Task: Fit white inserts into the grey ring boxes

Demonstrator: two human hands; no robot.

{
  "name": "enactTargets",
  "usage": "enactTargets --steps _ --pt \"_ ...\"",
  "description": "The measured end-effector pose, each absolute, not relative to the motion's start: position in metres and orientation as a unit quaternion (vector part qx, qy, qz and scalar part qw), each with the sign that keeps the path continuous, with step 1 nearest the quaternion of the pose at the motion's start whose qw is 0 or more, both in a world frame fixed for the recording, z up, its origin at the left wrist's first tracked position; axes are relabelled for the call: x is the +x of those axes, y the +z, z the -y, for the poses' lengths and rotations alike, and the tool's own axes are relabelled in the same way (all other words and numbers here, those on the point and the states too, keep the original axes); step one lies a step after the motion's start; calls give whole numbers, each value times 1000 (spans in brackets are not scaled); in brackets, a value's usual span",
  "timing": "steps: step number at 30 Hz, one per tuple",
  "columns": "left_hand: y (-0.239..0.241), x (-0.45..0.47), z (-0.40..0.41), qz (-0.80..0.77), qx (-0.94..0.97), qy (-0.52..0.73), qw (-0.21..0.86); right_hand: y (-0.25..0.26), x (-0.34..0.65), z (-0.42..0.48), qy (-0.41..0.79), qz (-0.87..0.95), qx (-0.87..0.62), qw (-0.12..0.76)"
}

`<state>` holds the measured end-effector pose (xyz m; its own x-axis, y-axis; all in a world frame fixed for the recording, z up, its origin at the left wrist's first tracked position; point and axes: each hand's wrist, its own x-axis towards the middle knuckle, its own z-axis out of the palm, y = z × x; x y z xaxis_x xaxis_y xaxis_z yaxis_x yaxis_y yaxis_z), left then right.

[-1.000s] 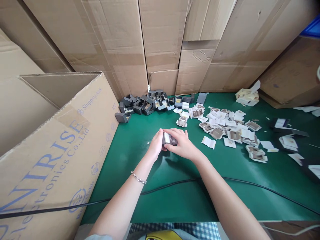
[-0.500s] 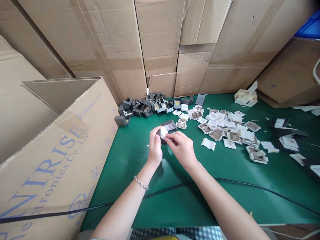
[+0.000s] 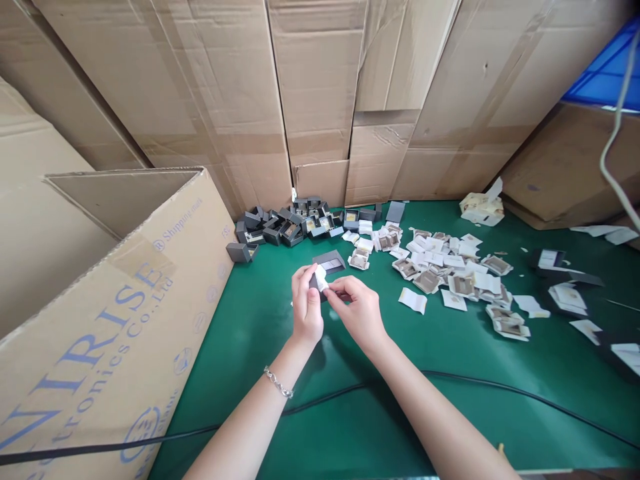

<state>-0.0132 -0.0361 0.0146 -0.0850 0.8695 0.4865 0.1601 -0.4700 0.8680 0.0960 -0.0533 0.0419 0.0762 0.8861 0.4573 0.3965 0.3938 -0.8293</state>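
Observation:
My left hand (image 3: 306, 308) is wrapped round a small dark grey box (image 3: 331, 261) whose lid stands folded back, away from me. Out of the box's near part bulges a white insert (image 3: 321, 277), which looks like folded card or paper. The thumb and forefinger of my right hand (image 3: 357, 308) pinch the insert's lower right edge. Both hands are held over the middle of the green table (image 3: 350, 413). My left fingers hide most of the box's body.
Several dark boxes (image 3: 290, 227) are heaped at the back. Right of them lie white leaflets and grey-brown trays (image 3: 463, 285). Other open boxes (image 3: 567, 297) lie far right, near a tissue pack (image 3: 481, 209). A large carton (image 3: 115, 313) stands left; a black cable (image 3: 475, 378) crosses the front.
The white insert now sticks up higher out of the box, pinched by my right fingers. The box's lid has tipped flatter. The whole view has shifted slightly.

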Motion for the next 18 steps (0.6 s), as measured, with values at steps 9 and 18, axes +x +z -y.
enactTargets --steps 9,18 --pt "8 -12 33 -423 585 598 348 37 103 45 199 665 -500 517" --pt "28 -12 26 -328 232 600 692 24 85 49 85 728 -456 505"
